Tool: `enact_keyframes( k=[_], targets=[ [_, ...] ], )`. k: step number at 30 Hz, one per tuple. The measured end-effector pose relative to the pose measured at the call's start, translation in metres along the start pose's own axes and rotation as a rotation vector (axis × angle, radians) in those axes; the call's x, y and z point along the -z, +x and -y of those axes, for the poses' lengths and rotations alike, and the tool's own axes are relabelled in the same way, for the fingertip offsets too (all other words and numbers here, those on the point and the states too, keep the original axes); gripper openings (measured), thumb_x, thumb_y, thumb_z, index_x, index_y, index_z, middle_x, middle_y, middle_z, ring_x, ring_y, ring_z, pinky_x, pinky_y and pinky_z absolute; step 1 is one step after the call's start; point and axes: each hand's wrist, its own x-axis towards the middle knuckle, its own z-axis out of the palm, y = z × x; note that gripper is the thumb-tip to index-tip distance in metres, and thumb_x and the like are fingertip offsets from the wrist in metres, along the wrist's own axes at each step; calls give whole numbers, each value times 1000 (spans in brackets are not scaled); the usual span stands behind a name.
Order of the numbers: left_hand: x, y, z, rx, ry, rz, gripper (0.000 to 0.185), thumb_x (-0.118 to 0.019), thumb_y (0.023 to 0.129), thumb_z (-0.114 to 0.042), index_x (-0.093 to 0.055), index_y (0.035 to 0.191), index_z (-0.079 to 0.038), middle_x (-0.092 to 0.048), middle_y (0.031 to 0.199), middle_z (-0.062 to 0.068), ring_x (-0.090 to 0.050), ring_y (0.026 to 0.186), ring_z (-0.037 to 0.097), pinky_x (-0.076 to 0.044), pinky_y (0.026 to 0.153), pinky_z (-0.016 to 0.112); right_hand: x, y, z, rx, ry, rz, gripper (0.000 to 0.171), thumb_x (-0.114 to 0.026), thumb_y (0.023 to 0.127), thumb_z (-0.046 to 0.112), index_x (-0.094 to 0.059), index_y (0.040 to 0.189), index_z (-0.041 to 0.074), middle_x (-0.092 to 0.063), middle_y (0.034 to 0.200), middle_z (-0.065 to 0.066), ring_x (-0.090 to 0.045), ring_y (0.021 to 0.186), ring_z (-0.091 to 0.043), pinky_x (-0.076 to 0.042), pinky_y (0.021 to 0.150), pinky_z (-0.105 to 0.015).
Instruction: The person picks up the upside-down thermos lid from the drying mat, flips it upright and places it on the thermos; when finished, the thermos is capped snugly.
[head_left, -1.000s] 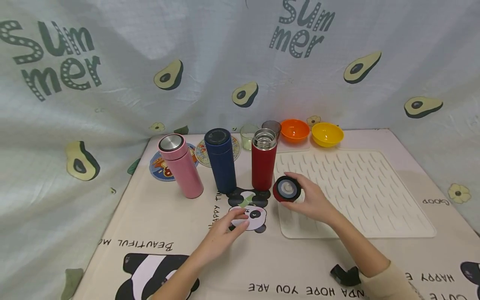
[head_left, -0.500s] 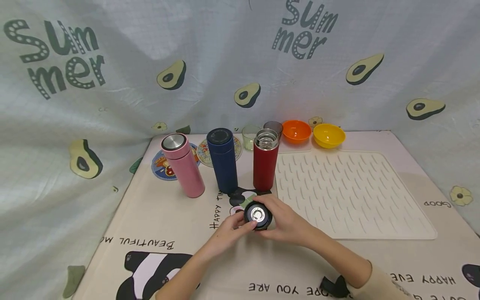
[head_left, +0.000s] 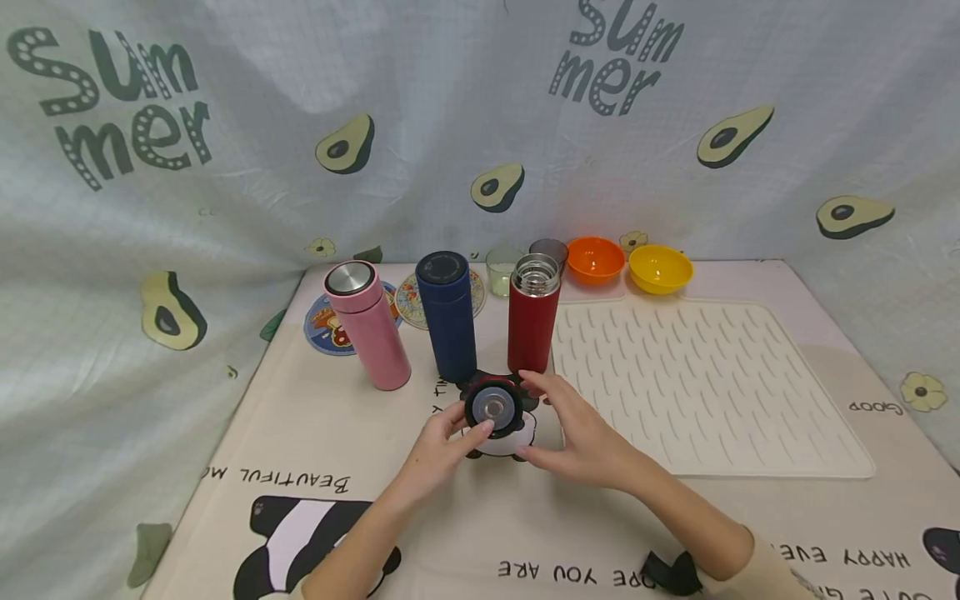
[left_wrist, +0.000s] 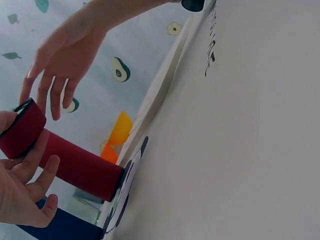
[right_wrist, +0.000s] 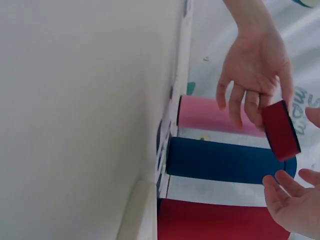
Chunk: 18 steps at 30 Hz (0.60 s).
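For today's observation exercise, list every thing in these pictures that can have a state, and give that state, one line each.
Red cylindrical flask: upright, lid off, mouth open.
Round red lid with black rim: off the flask, held above the table.
Left hand: grip on the lid.
Right hand: open, fingers spread beside the lid.
Pink cylindrical flask: upright, lid on.
Dark blue cylindrical flask: upright, lid on.
Orange plastic bowl: upright.
Yellow plastic bowl: upright.
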Motion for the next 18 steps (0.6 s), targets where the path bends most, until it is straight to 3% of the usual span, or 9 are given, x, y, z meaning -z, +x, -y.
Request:
enact_keyframes(
  k=[3,11,14,18],
  targets=[
    [7,2,-3,-52,72,-95,45,-63,87,-28,-53,126,-8,-57,123,9,-46,120,28,-31,96,58,4,0,1,-55,36,-25,81,-75,75,21,-28,141,21,-47,125,2,-46,111,-14,-45,89,-35],
    [18,7,-10,-494,414,-411,46,-77,70,0,-63,113,-8,-66,105,6,-58,100,22,-36,92,48,5,0,3,-103,137,-12,66,-66,83,18,-31,139,21,-47,125,3,-46,111,-15,-44,89,-33],
    [21,9,-11,-657,508,-438,49,-77,66,6,-64,111,-7,-67,103,8,-61,98,22,-33,95,46,5,0,5,-116,172,3,64,-65,84,19,-31,139,20,-47,126,3,-45,113,-15,-44,89,-34],
    [23,10,-11,-827,584,-388,48,-76,66,7,-64,111,-5,-67,105,9,-62,98,21,-33,95,45,4,2,9,-111,221,25,65,-65,84,20,-32,140,21,-48,127,4,-45,114,-12,-44,89,-35]
  ],
)
